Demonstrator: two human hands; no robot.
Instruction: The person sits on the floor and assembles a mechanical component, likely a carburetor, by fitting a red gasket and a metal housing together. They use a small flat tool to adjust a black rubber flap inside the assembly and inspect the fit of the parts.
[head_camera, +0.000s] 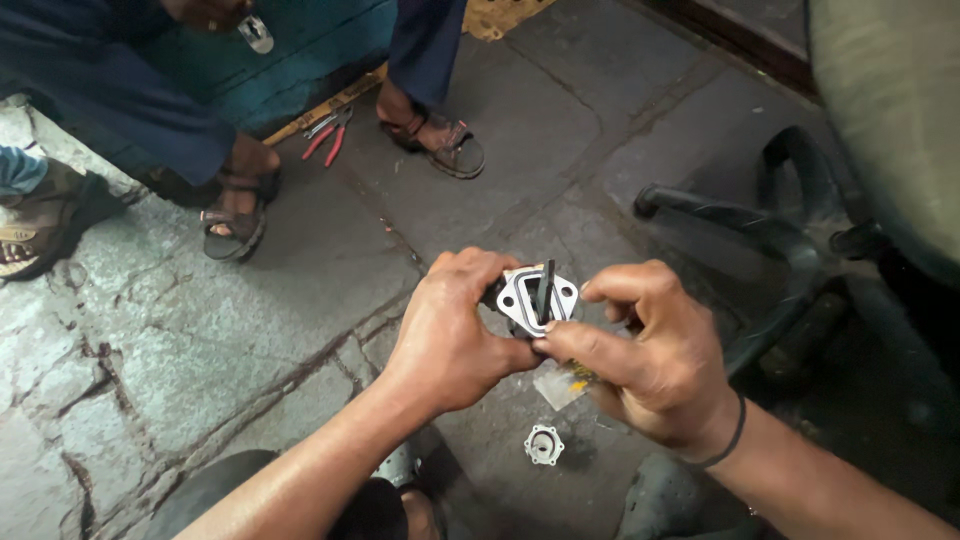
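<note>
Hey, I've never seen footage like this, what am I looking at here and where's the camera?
The camera sits on a person's head and looks down, so the two bare arms coming in from the bottom are their own. The left hand grips a small metal flange part. The right hand pinches a thin dark tool set against the part's opening. Below the hands, on the stone floor, lie a small round metal piece and a clear packet. Farther off, red-handled pliers lie near another person's sandalled feet. A black tyre sits at the right.

Silver-grey metal flange (537, 292), black rod (545, 287), red-handled pliers (330, 138), grey stone floor (200, 320), dark blue trousers (110, 90).
</note>
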